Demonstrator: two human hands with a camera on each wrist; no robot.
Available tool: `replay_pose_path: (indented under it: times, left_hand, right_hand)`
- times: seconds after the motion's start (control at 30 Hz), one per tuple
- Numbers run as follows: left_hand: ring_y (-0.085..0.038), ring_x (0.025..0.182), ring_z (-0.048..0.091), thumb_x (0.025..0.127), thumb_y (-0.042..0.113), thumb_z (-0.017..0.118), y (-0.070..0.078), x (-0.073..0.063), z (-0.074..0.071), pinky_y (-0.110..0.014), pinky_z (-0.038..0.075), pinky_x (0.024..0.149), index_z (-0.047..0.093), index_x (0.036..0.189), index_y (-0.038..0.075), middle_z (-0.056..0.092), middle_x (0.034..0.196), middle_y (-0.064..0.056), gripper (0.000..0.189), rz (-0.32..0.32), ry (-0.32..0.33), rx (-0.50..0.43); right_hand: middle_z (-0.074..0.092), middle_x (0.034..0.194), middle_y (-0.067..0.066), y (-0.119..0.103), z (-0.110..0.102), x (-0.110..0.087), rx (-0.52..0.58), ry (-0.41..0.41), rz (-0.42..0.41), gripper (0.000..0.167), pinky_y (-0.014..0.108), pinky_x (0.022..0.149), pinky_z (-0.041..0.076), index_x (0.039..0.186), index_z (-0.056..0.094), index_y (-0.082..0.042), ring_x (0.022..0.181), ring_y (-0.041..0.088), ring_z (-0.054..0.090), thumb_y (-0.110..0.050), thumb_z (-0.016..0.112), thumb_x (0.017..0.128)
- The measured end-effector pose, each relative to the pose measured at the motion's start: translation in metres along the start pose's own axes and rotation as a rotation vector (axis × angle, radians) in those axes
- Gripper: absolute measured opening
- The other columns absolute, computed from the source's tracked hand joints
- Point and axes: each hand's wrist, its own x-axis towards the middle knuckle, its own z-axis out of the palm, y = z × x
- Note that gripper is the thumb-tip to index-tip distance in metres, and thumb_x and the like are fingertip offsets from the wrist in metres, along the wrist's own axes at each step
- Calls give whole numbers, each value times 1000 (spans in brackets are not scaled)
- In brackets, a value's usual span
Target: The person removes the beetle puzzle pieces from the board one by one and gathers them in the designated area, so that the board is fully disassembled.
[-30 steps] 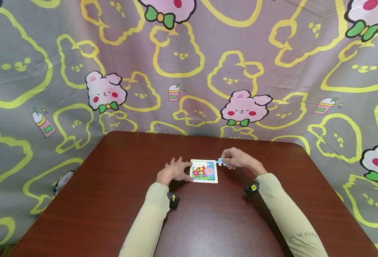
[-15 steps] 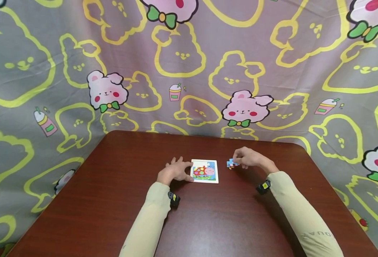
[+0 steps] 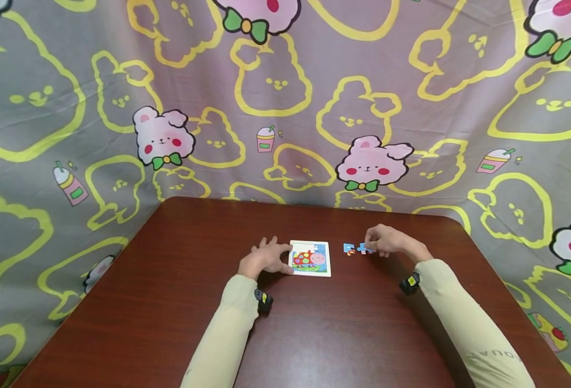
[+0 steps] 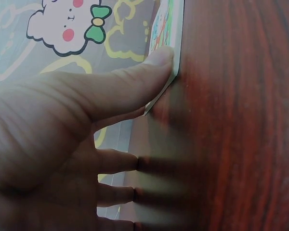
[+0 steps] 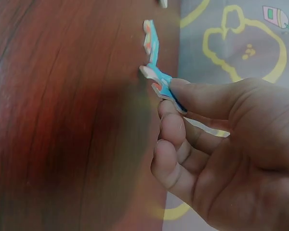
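Observation:
A small square jigsaw puzzle in a white frame (image 3: 310, 274) lies on the table, showing a red spotted ladybug-like figure; a white gap runs along its upper left. My left hand (image 3: 264, 257) rests at its left edge, fingers spread. In the left wrist view the thumb (image 4: 135, 86) presses on the frame's corner. To the right, my right hand (image 3: 387, 240) pinches a blue jigsaw piece (image 3: 364, 248) between thumb and fingers. Another blue jigsaw piece (image 3: 348, 248) lies flat between the puzzle and that hand. The right wrist view shows the pinched piece (image 5: 164, 87) tilted, close to the table.
The brown wooden table (image 3: 305, 334) extends around both hands. A grey curtain (image 3: 276, 97) with yellow outlines and rabbit faces hangs behind it and along both sides. Small black cameras are strapped at both wrists.
My right hand has moved right, away from the puzzle, with the pinched jigsaw piece. A second piece now shows apart from it on the table. My left hand has stayed at the frame.

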Motion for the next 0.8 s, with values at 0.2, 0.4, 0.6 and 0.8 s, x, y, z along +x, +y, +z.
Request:
replay_pose_path:
  times: [0.2,0.4,0.6,0.8]
  left_hand:
    - [-49,152,8,92,39,77,0,0,0,-66,13,117,48,154,23,19,166,-22,70,2,0,5]
    - [-49,151,8,92,38,78,0,1,1,-66,14,117,49,154,23,20,166,-23,70,1,3,6]
    - [-49,151,9,91,37,79,0,0,1,-67,14,117,50,153,22,21,165,-23,70,0,9,-1]
    - [-50,151,10,91,39,79,0,0,1,-67,15,117,51,153,22,21,165,-23,70,0,11,4]
  right_hand:
    - [57,75,7,6,4,0,-17,14,53,10,35,55,52,96,65,-5,61,19,54,-12,63,103]
    - [56,74,8,5,7,-1,-11,28,84,10,35,55,52,96,63,-5,61,19,53,-13,64,102]
    - [57,74,8,5,8,0,-29,54,118,12,33,53,51,96,63,-5,59,18,54,-15,66,101]
    - [57,75,7,4,12,0,-58,66,119,12,32,52,50,97,63,-3,59,17,53,-14,65,102]
